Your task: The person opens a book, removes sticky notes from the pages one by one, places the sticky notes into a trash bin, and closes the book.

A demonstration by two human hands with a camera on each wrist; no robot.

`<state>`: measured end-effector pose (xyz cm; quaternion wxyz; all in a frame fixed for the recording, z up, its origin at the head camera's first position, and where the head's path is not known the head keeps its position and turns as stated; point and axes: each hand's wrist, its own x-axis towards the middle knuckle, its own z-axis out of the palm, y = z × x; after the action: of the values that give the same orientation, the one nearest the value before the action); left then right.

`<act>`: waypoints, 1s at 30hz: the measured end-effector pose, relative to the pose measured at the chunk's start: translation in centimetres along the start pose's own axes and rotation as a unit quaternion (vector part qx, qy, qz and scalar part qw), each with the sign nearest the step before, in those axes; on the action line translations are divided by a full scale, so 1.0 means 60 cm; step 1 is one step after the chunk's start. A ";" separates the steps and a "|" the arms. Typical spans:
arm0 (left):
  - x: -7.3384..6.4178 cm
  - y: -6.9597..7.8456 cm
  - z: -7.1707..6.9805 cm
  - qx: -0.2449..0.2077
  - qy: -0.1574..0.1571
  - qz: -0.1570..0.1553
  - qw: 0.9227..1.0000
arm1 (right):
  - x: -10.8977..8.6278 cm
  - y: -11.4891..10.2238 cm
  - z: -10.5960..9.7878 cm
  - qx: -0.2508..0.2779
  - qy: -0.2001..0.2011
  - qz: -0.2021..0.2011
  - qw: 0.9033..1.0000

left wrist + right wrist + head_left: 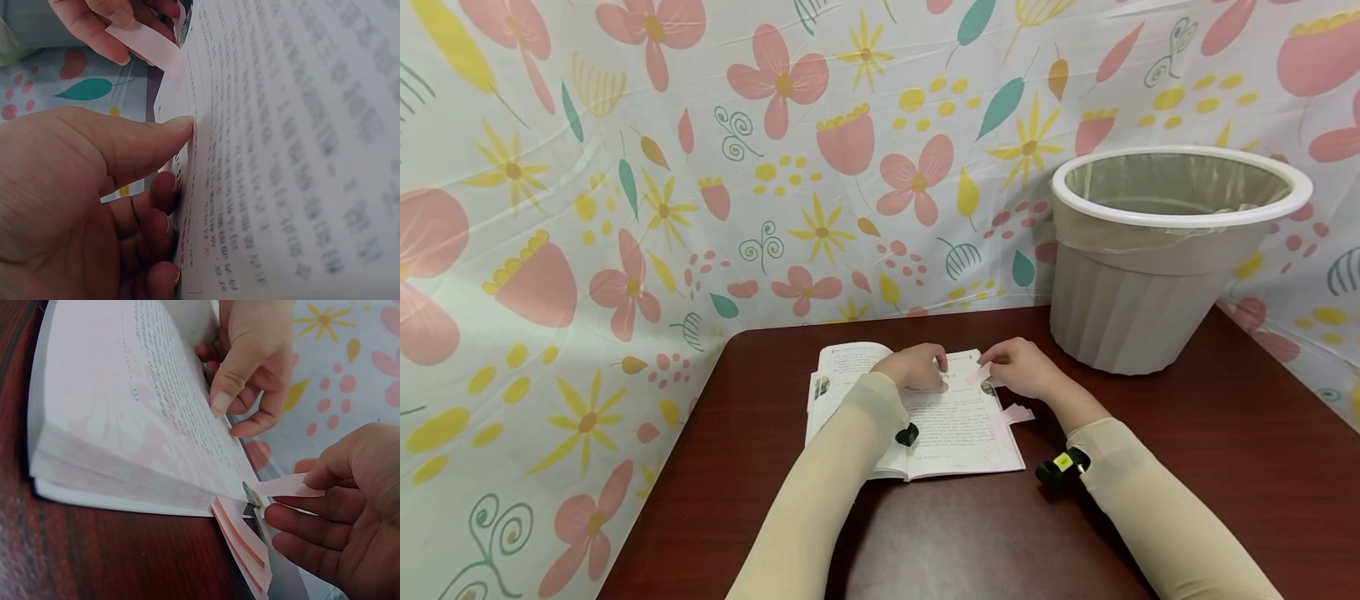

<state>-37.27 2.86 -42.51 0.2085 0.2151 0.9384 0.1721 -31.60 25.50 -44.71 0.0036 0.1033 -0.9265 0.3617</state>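
Observation:
An open book [951, 433] lies on the dark table, its printed pages facing up. My left hand [917, 368] rests on the upper part of the right page; in the left wrist view its thumb touches the paper and the fingers bend loosely beside it. At the page's right edge, my right hand [1026, 368] pinches a pale pink paper strip [287, 485] between thumb and fingers. The strip's other end lies against the page near the upper right corner. Lower on that edge, several pink strips [240, 540] stick out from between the pages.
A pale wastebasket [1138, 292] with a clear liner stands at the table's back right. Patterned floral cloth [850, 167] hangs behind and to the left of the table [970, 542]. Black wrist mounts [1060, 469] sit by the cuffs.

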 end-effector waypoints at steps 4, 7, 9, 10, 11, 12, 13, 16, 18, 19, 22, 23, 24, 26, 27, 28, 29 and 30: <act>-0.003 0.001 -0.001 0.001 0.001 -0.004 1.000 | -0.002 -0.005 0.001 -0.001 -0.005 -0.008 1.000; -0.004 -0.002 0.000 -0.005 0.007 0.006 1.000 | -0.004 -0.008 0.002 -0.003 -0.007 -0.005 1.000; -0.004 -0.003 0.001 -0.008 0.007 0.008 1.000 | -0.005 -0.009 0.001 -0.007 -0.007 -0.010 1.000; -0.004 -0.003 0.001 -0.009 0.007 0.008 1.000 | -0.005 -0.010 0.001 -0.010 -0.005 -0.013 1.000; -0.004 -0.004 0.001 -0.010 0.007 0.008 1.000 | -0.005 -0.010 0.001 -0.011 -0.004 -0.015 1.000; -0.004 -0.004 0.002 -0.010 0.007 0.007 1.000 | -0.006 -0.011 0.001 -0.010 -0.005 -0.017 1.000; -0.004 -0.004 0.002 -0.010 0.007 0.008 1.000 | -0.006 -0.012 0.001 -0.009 -0.006 -0.019 1.000; -0.002 -0.004 0.002 -0.007 0.008 0.009 1.000 | -0.007 -0.014 0.000 -0.002 -0.013 -0.025 1.000; -0.001 -0.004 0.003 -0.005 0.010 0.011 1.000 | -0.008 -0.017 -0.001 -0.001 -0.015 -0.028 0.999; 0.000 -0.004 0.003 -0.004 0.011 0.013 1.000 | -0.009 -0.017 -0.001 -0.002 -0.015 -0.030 0.999; 0.002 -0.004 0.004 0.000 0.013 0.018 1.000 | -0.009 -0.018 -0.001 -0.004 -0.015 -0.034 0.999; 0.002 -0.004 0.004 0.001 0.015 0.019 1.000 | -0.009 -0.018 -0.001 -0.005 -0.015 -0.035 0.999; 0.003 -0.004 0.004 0.003 0.016 0.020 1.000 | -0.009 -0.018 -0.001 -0.005 -0.017 -0.036 0.999; 0.003 -0.004 0.004 0.004 0.015 0.020 1.000 | -0.009 -0.018 -0.001 -0.004 -0.022 -0.037 0.999; 0.003 -0.004 0.005 0.004 0.014 0.019 1.000 | -0.010 -0.019 -0.001 -0.004 -0.024 -0.037 0.999; 0.003 -0.005 0.005 0.003 0.014 0.019 1.000 | -0.011 -0.019 -0.001 -0.004 -0.024 -0.037 0.999; 0.003 -0.005 0.005 0.003 0.014 0.018 1.000 | -0.011 -0.020 -0.001 -0.005 -0.025 -0.038 0.999; 0.003 -0.005 0.005 0.003 0.013 0.018 1.000 | -0.012 -0.020 -0.001 -0.005 -0.026 -0.039 0.999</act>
<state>-37.40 2.74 -42.94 0.1924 0.2302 0.9376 0.1755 -30.69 24.79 -43.91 -0.0057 0.1483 -0.9234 0.3541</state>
